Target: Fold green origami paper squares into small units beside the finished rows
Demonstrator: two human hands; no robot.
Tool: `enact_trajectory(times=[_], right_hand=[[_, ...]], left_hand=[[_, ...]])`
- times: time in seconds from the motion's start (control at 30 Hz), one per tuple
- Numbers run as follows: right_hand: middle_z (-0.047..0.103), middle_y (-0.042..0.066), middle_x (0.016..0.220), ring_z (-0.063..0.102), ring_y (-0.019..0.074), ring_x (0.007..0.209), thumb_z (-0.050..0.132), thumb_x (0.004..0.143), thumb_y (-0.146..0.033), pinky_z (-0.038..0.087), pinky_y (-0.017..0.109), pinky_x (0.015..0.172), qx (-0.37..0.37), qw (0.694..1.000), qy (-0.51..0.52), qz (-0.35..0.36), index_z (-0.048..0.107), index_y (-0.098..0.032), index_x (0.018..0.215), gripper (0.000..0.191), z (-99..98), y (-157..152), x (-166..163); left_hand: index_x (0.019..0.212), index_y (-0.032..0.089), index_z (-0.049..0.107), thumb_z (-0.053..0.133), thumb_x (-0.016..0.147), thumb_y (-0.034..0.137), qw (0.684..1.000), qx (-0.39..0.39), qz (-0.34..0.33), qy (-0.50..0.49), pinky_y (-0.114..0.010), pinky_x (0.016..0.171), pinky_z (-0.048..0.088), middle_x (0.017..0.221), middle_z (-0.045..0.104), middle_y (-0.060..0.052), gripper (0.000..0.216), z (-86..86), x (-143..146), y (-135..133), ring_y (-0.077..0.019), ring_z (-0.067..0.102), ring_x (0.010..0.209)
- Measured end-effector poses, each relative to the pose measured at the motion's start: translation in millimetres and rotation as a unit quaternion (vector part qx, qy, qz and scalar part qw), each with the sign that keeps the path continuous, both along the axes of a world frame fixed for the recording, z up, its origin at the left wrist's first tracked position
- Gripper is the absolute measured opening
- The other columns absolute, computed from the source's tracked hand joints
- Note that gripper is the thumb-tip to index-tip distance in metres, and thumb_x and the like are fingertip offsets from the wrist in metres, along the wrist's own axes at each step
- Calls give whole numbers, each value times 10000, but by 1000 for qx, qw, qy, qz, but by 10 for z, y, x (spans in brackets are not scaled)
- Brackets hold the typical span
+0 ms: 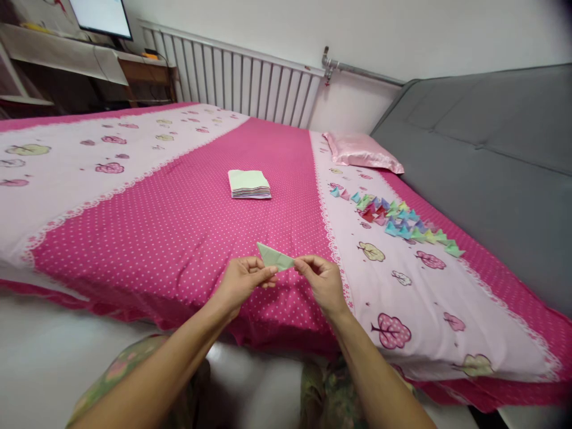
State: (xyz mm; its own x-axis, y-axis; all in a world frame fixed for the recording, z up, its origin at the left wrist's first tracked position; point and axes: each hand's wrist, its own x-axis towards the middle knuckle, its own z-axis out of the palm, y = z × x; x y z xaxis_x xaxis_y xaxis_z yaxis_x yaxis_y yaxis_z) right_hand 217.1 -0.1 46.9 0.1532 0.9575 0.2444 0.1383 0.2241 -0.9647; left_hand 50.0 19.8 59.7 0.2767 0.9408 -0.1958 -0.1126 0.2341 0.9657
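A folded piece of pale green paper (276,257), roughly triangular, is held up between my two hands above the near part of the bed. My left hand (245,279) pinches its lower left part between thumb and fingers. At its right corner, the thumb and index finger of my right hand (322,281) grip the tip. Farther back on the pink bedspread lies a stack of square paper sheets (249,183), with a pale green one on top. To the right sits a cluster of small folded paper boats (395,217) in several colours.
The bed (179,238) has a dotted pink and white tree-patterned cover. A pink pillow (363,152) lies near the grey padded headboard (482,137). Behind the bed are a white radiator (236,71) and, at left, a desk (147,68) with a monitor (103,18).
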Motion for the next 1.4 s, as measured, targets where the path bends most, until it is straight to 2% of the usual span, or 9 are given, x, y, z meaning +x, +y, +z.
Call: enact_trajectory(times=[0.27,0.47,0.67,1.07,1.23,1.4], right_hand=[[634,9,671,569,133,643,612,735,-296,438,245,624,3,1000,-2,0,649,-163,733,138,18,-13,5],[662,35,796,597,157,729,616,734,-286,462,277,683,-1,999,8,44,653,-178,851,163,16,-37,-38],[633,12,647,558,127,598,623,725,-295,439,241,583,-5,999,0,39,649,-160,706,139,4,-44,-88],[604,-3,595,518,104,541,636,707,-295,405,219,529,-27,998,34,36,631,-151,664,150,4,-50,-99],[591,-13,589,507,96,537,644,701,-297,399,213,526,-19,998,54,18,627,-153,668,149,-6,-35,-105],[599,-8,627,519,105,571,644,697,-313,412,223,557,-23,995,96,-4,625,-157,689,157,-18,-28,-104]], left_hand=[[574,128,541,698,622,249,1000,8,-8,15,-181,493,413,520,625,3,204,26,5,1,-76,555,470],[584,120,571,692,621,250,999,8,-50,18,-192,503,431,519,627,-4,181,26,9,-28,-71,542,454],[538,119,541,692,608,249,997,-1,-68,38,-206,490,432,498,627,-26,212,-26,60,-65,-82,543,436],[523,125,541,684,619,251,996,13,-72,49,-208,482,418,495,622,-26,213,-16,78,-78,-88,540,437],[554,120,576,683,625,243,997,4,-68,33,-212,521,431,516,624,-19,178,5,90,-68,-85,546,465],[691,120,620,643,673,273,998,5,-57,15,-226,613,442,633,660,-37,155,9,71,-42,-107,589,589]])
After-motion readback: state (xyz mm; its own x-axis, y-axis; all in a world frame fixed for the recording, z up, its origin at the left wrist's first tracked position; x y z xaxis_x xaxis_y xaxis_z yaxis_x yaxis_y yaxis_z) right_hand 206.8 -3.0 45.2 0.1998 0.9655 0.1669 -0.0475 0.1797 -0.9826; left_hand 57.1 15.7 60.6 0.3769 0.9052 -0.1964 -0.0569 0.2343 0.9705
